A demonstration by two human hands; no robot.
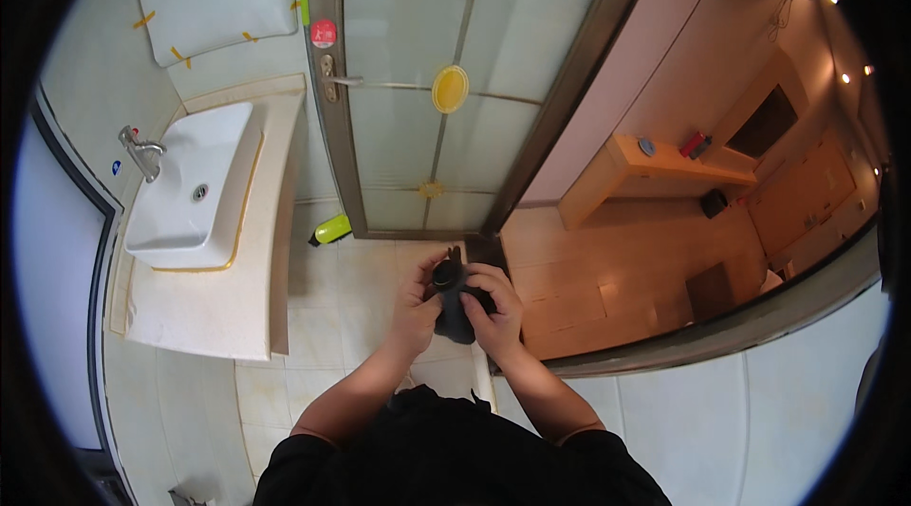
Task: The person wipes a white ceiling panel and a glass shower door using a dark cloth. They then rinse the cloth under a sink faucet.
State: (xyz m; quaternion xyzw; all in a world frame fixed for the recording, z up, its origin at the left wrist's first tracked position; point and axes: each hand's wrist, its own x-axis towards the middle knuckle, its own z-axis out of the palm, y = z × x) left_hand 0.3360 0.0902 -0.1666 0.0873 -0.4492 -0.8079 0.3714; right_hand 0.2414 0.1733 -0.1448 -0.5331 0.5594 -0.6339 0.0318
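Observation:
Near the middle of the head view, both my hands hold one dark, soft-looking object (455, 321), with a round black part at its upper left and a thin black piece sticking up beside that. My left hand (420, 303) grips it from the left, thumb on its side. From the right, my right hand (495, 303) holds it, with the thumb pressed on its front and the fingers bent over the top. What the object is exactly cannot be told. I hold it in front of my body, above the pale tiled floor.
A white washbasin (171, 221) with a metal faucet (142, 154) stands on a stone counter (206, 314) at left. Ahead is a frosted glass door (398, 143) with a lever handle (341, 80). A green brush (332, 229) lies by its foot. At right, a doorway shows a wooden shelf (626, 163).

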